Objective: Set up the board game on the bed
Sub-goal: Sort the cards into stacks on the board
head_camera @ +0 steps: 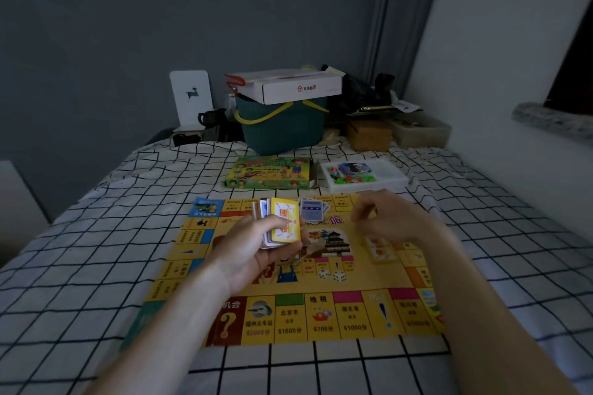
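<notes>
Already, the yellow paper game board [321, 266] lay unfolded on the checked bed [96, 266]. The left hand [253, 250] gripped a yellow-faced card stack [282, 224]; beyond that grip, blue cards [313, 209] awaited sorting. The right hand's [388, 218] grip was blurred.

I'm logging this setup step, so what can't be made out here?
- Right hand, head view: motion blur hides whether it pinches anything.
- Card stack in the left hand: lower cards covered by the top card.
- Board: left edge dim, prints there unreadable.
- White tray: pieces too small.
</notes>
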